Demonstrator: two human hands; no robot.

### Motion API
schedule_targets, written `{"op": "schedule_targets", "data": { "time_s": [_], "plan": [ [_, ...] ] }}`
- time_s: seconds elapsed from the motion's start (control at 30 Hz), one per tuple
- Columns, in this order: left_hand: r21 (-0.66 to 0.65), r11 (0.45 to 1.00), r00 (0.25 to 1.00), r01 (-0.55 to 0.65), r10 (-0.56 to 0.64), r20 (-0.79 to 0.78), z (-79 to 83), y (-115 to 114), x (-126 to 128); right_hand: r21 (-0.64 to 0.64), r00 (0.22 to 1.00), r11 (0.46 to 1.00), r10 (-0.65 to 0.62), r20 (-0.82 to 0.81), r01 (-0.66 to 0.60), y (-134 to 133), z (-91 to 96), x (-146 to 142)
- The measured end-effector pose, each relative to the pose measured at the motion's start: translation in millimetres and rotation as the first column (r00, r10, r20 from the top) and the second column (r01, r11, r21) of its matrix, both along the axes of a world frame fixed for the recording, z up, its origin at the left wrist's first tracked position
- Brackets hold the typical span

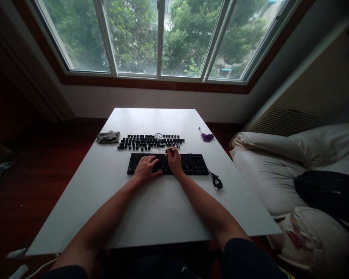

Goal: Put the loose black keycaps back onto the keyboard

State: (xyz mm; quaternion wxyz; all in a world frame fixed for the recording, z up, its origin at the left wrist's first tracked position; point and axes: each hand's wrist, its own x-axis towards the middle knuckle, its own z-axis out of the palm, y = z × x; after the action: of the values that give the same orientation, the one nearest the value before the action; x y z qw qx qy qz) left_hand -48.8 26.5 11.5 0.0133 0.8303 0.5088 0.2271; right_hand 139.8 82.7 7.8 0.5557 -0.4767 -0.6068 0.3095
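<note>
I see L hand [145,168] flat, fingers spread, on black plastic keyboard [192,164] at centre of white table [151,217]. R hand [174,162] pinched on thin stick-like tool [172,149] at kbd's far edge. Kbd prob. light, stiff, slides easily; best gripped at short ends. Loose black keycaps [145,142] lie just beyond.

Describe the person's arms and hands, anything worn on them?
Both forearms are bare. The left hand and right hand wear no gloves, and no ring or watch shows. Dark fabric, seemingly short sleeves, covers the upper arms at the picture's bottom edge.
</note>
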Motion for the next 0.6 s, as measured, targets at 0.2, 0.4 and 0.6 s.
{"op": "schedule_targets", "data": {
  "time_s": [0.2,0.4,0.6],
  "plan": [
    [0.005,1.000,0.999,-0.031,0.031,0.028,-1.8,-4,0,0.037,0.997,0.997,0.071,0.038,-0.073,3,2.6,3],
    [0.010,1.000,0.998,0.024,-0.025,0.058,-2.7,-6,-4,-0.003,0.996,0.998,0.065,0.055,-0.065,-2,7.9,4],
    [0.007,0.988,0.985,0.155,-0.155,0.075,-3.0,-4,-5,0.001,0.993,0.996,0.089,0.083,-0.089,-6,13.3,6]
  ]
}}
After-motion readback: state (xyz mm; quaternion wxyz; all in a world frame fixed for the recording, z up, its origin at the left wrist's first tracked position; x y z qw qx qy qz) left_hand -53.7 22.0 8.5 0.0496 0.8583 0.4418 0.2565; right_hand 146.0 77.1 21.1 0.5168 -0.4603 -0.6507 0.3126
